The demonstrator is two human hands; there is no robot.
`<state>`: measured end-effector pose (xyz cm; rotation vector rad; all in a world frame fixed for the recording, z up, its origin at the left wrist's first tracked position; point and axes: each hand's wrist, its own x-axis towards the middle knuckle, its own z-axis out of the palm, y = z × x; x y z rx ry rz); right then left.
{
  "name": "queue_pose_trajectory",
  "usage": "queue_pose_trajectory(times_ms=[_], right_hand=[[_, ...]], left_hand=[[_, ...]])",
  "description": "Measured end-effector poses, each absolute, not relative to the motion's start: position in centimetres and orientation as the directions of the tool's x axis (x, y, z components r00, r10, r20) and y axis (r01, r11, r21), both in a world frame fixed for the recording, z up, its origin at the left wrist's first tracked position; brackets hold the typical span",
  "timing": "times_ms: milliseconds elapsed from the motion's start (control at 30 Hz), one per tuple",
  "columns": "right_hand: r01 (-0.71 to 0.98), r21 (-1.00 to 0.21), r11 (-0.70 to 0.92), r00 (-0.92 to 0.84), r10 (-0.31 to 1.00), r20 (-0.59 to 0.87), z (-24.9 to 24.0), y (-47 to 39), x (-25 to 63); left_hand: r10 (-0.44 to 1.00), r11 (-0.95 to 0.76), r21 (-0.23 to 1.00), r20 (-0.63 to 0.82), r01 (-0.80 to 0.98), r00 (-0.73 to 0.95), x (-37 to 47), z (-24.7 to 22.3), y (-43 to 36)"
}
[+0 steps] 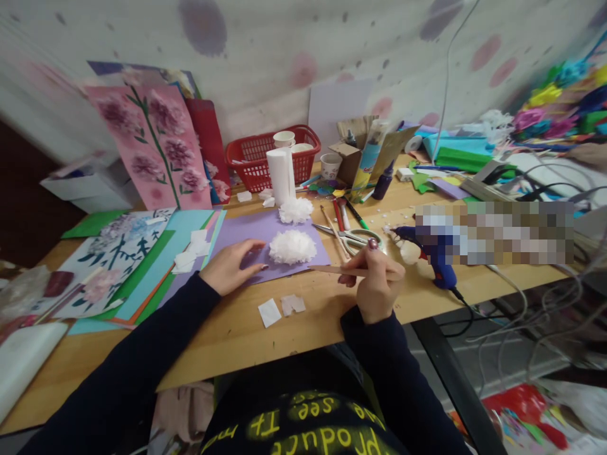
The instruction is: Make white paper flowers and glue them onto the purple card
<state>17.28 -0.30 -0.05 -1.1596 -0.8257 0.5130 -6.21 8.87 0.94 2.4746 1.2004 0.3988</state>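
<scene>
My left hand (232,264) rests with fingers apart on the lower part of a purple paper sheet (244,224). Just right of its fingertips sits a white ruffled paper flower (293,246), and a second white paper flower (295,211) lies behind it on the same sheet. My right hand (377,278) grips a thin wooden stick (332,270), whose dark pointed tip reaches left to the sheet's edge near the front flower. Two small white paper squares (269,313) lie on the table in front. Scissors (358,239) lie beyond my right hand, partly covered by it.
A blue glue gun (439,256) lies at right, its cord hanging over the edge. Behind are a white paper roll (281,177), a red basket (237,161) and a paper cup (331,166). Coloured papers (156,278) and a pink flower picture (156,145) are at left.
</scene>
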Motion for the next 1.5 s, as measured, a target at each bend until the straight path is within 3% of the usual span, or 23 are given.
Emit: queue_pose_trajectory(times_ms=[67, 167, 333, 433, 567, 667, 767, 833, 933, 1000, 1100, 1267, 1500], right_hand=[[0.1, -0.897, 0.432, 0.612, 0.684, 0.398, -0.2, -0.6, 17.0], [0.151, -0.846, 0.512, 0.607, 0.627, 0.488, -0.4, -0.8, 16.6], [0.185, -0.836, 0.517, 0.599, 0.615, 0.513, -0.7, -0.8, 16.5], [0.186, -0.818, 0.544, 0.583, 0.608, 0.538, -0.7, -0.8, 16.7], [0.124, -0.875, 0.467, 0.388, 0.789, 0.476, -0.4, -1.1, 16.8], [0.177, -0.915, 0.362, 0.235, 0.888, 0.396, 0.0, -1.5, 16.8], [0.232, -0.903, 0.363, 0.182, 0.895, 0.406, 0.2, -1.7, 17.1], [0.253, -0.897, 0.363, 0.138, 0.904, 0.405, 0.1, -1.6, 17.3], [0.309, -0.867, 0.392, 0.035, 0.906, 0.422, -0.2, -1.2, 17.5], [0.35, -0.838, 0.419, -0.016, 0.897, 0.442, -0.3, -1.1, 17.5], [0.349, -0.822, 0.449, -0.008, 0.879, 0.477, -0.4, -1.1, 17.5], [0.366, -0.812, 0.455, 0.112, 0.845, 0.523, -0.3, -1.3, 17.7], [0.529, -0.644, 0.553, 0.051, 0.736, 0.675, -0.6, -1.0, 17.9]], left_hand=[[0.811, -0.548, 0.46, 0.088, 0.698, 0.579, -6.3, 1.6, 7.8], [0.777, -0.515, 0.526, -0.046, 0.676, 0.628, -6.2, 2.0, 5.9], [0.73, -0.498, 0.561, -0.141, 0.661, 0.669, -6.0, 1.4, 4.1], [0.738, -0.371, 0.69, -0.187, 0.622, 0.648, -6.1, 1.4, 4.4], [0.819, -0.113, 0.852, -0.211, 0.511, 0.533, -6.3, 1.9, 5.5], [0.864, -0.08, 0.896, -0.156, 0.437, 0.478, -6.3, 1.9, 6.3], [0.841, -0.126, 0.859, -0.173, 0.497, 0.512, -6.5, 1.4, 6.7], [0.843, -0.227, 0.764, -0.156, 0.604, 0.515, -6.6, 1.2, 6.6], [0.867, -0.411, 0.585, 0.014, 0.7, 0.498, -6.1, 1.4, 6.0], [0.832, -0.496, 0.531, 0.065, 0.687, 0.551, -5.5, 1.6, 5.6], [0.765, -0.557, 0.539, 0.037, 0.632, 0.643, -4.6, 1.6, 5.3], [0.783, -0.529, 0.582, 0.054, 0.617, 0.62, -4.3, 1.0, 5.7], [0.77, -0.547, 0.578, 0.065, 0.605, 0.635, -4.1, 0.3, 5.7]])
